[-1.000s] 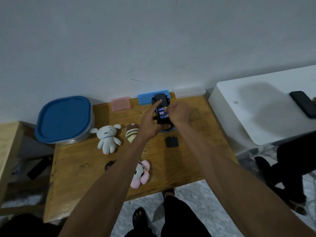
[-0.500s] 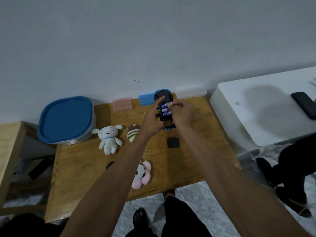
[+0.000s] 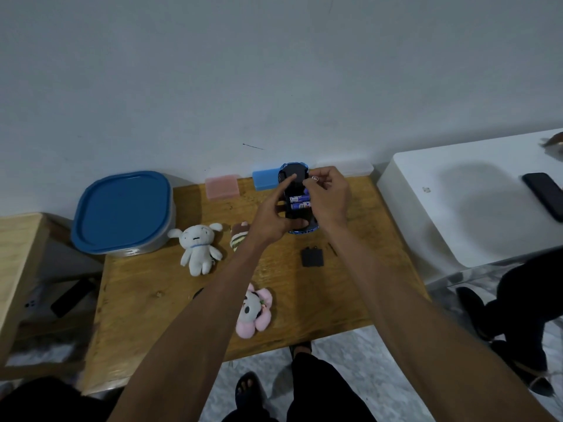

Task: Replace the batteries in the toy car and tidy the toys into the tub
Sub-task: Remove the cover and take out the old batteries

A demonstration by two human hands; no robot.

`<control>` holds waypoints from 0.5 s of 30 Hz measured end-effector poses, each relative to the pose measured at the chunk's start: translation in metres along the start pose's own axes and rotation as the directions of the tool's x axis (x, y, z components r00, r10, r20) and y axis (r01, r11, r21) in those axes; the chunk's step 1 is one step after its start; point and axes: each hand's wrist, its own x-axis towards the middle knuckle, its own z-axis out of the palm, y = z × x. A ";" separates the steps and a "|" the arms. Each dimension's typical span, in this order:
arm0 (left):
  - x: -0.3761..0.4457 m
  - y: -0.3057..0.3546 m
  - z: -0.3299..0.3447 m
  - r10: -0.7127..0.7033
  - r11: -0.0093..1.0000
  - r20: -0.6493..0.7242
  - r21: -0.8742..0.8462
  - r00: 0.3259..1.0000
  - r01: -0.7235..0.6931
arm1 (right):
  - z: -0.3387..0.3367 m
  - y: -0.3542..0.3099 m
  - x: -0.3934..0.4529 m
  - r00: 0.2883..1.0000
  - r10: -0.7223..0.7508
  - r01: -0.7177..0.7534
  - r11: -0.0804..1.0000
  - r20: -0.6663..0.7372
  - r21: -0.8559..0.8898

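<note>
The blue toy car [image 3: 295, 175] lies upside down at the back of the wooden table [image 3: 146, 287], its battery bay uncovered with two blue batteries [image 3: 300, 202] inside. My left hand [image 3: 271, 214] grips the car's left side, index finger stretched over its underside. My right hand [image 3: 330, 196] pinches a third battery [image 3: 314, 178] by its end, just above the bay. The black battery cover [image 3: 312, 256] lies on the table in front of the car. The tub with a blue lid [image 3: 123, 210] stands shut at the back left.
A white plush [image 3: 198, 248], a striped plush [image 3: 239, 237] and a pink plush [image 3: 254, 310] lie on the table. Pink [image 3: 221, 187], blue [image 3: 264, 179] and clear [image 3: 350, 167] boxes line the wall. A white table with a phone [image 3: 543, 194] stands right. My feet are below the front edge.
My right hand has lifted one battery up and out of the bay, leaving two inside. My left index finger has slid further up the car's underside.
</note>
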 end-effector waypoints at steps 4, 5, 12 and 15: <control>0.000 -0.002 -0.006 0.001 1.000 0.013 0.028 1.000 -0.002 | -0.003 -0.006 0.007 0.975 -0.078 0.140 0.942 0.207 -0.306; -0.001 -0.003 -0.007 0.006 0.999 0.019 0.034 1.000 -0.007 | -0.003 -0.007 0.007 0.957 -0.081 0.185 0.910 0.277 -0.372; -0.002 -0.004 -0.009 0.045 0.997 0.012 0.067 0.999 -0.046 | 0.002 -0.005 -0.007 0.927 -0.075 0.276 0.800 0.369 -0.533; -0.004 -0.004 -0.009 0.063 0.994 0.005 0.085 0.998 -0.063 | 0.005 -0.006 -0.009 0.930 -0.086 0.286 0.779 0.357 -0.558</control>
